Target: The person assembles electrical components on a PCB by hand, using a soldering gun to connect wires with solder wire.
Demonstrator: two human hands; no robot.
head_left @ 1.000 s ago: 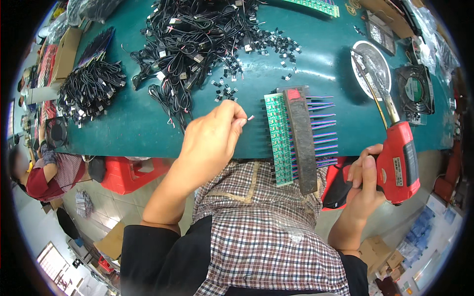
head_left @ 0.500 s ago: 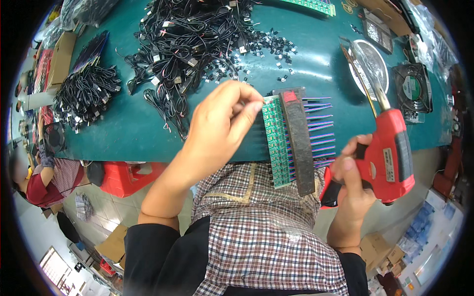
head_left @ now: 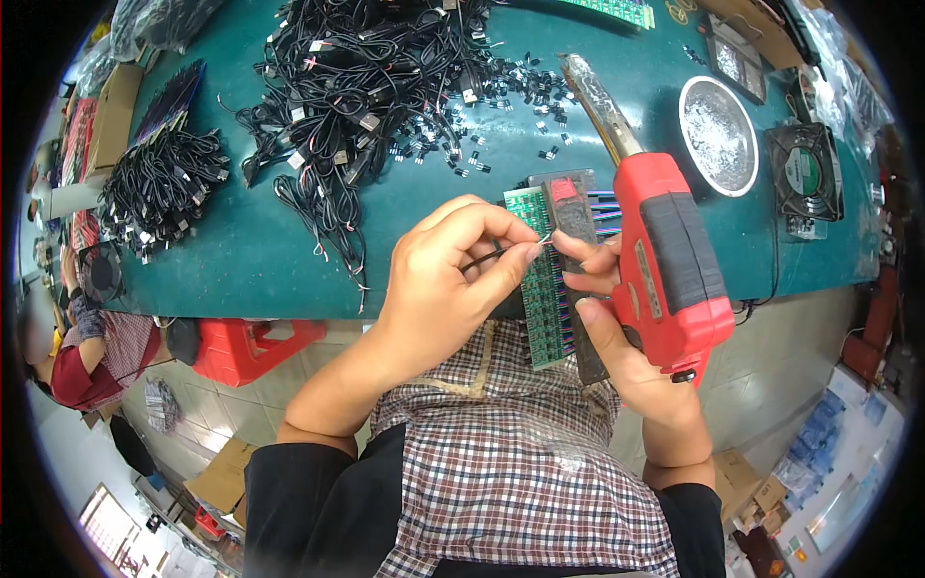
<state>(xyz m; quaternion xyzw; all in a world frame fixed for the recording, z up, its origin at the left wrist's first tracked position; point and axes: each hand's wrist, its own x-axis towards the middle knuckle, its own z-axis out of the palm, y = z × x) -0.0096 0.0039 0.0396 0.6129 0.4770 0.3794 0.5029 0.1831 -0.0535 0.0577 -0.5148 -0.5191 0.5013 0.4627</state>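
Soldering gun [head_left: 667, 252] points forward-left, its long axis slanted.

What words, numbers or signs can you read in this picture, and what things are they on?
None can be read clearly:
Red soldering gun in the right hand: a pale label on its side, too small and blurred to read.
Black fan: a round green label in its middle, too small to read.
Green circuit boards: any print is too tiny to make out.
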